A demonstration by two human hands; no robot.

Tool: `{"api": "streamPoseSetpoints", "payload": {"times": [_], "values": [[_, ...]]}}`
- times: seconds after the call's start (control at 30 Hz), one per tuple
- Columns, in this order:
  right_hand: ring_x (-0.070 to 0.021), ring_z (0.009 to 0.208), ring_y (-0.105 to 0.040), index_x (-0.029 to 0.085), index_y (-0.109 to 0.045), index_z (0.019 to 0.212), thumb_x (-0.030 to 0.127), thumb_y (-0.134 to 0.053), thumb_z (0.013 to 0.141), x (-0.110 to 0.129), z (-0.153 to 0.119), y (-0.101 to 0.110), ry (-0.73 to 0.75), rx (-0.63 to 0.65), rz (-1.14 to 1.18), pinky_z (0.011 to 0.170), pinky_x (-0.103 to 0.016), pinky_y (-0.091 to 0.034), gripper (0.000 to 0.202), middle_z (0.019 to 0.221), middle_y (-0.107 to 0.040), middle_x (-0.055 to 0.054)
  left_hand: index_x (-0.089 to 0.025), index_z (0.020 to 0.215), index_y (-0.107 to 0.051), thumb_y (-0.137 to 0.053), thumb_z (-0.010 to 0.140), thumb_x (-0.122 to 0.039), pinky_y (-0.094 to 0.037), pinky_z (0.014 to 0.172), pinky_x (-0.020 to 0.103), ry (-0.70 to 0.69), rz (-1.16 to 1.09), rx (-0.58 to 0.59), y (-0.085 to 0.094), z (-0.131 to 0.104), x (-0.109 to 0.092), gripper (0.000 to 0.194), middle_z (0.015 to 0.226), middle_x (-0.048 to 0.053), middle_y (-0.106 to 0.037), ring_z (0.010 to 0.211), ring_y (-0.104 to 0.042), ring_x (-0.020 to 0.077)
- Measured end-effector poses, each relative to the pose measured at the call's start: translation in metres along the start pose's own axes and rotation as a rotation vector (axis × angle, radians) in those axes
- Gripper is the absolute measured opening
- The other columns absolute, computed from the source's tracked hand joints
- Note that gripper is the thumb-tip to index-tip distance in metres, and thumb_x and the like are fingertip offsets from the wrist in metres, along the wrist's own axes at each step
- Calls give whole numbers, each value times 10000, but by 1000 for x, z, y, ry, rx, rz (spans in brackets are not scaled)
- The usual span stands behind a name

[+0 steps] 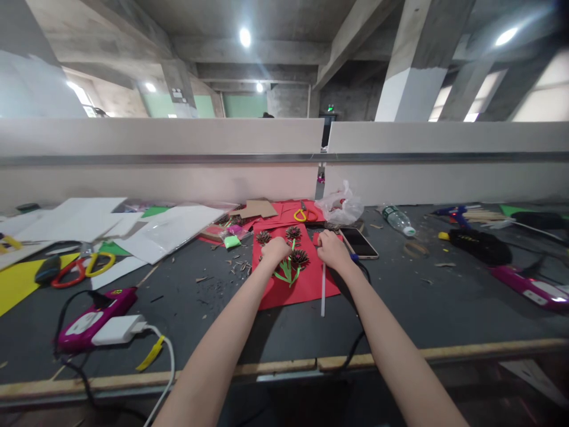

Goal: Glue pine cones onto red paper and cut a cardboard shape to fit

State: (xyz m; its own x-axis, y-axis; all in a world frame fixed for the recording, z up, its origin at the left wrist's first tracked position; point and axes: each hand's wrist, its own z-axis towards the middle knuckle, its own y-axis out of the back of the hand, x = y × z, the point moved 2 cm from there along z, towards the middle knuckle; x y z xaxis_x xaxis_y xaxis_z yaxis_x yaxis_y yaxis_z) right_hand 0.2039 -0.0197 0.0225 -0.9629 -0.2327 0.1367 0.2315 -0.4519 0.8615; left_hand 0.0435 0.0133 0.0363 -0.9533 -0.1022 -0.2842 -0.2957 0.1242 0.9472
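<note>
My left hand [276, 252] is closed over the red paper [278, 296], between brown pine cone pieces [300, 257]; its fingertips and anything in them are hidden. Green strips [288, 274] shaped like stems and leaves lie on the sheet just below that hand. My right hand [333, 249] is closed at the paper's right side, around what looks like a glue gun, mostly covered by the hand. A white glue stick [323, 293] juts from under it toward me, and a blue part [354, 257] and dark cord show beside the wrist.
A phone [359, 243] lies right of my right hand, with a plastic bottle [399, 220] beyond. Yellow-and-red scissors [306, 213] and a plastic bag [341, 204] are behind. Leftward are larger scissors [84, 265], paper sheets [169, 231] and a purple power strip [95, 320] with cables.
</note>
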Motion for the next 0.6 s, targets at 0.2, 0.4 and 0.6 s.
{"api": "streamPoseSetpoints", "payload": {"times": [0.2,0.4,0.6], "values": [[-175,812,-444,168,-484,717,59,-435,667,-1,0,-1,8,-4,6,689,-256,-331,130,841,-515,-72,-149,984,-615,-544,635,-301,-444,742,316,5,-24,2,-1,3,3,387,1053,172,-609,958,-576,274],[-173,810,-445,171,-480,713,59,-433,666,-1,0,-1,4,0,6,683,-255,-330,130,843,-517,-70,-158,964,-619,-562,620,-330,-450,700,303,12,-46,3,-3,4,6,389,1031,171,-619,914,-594,272],[-172,808,-448,170,-480,717,67,-432,671,-1,-1,-1,-3,14,4,670,-253,-328,123,847,-519,-68,-148,887,-639,-550,597,-249,-440,628,265,-26,-41,-8,-1,1,8,319,949,149,-648,844,-610,249]]}}
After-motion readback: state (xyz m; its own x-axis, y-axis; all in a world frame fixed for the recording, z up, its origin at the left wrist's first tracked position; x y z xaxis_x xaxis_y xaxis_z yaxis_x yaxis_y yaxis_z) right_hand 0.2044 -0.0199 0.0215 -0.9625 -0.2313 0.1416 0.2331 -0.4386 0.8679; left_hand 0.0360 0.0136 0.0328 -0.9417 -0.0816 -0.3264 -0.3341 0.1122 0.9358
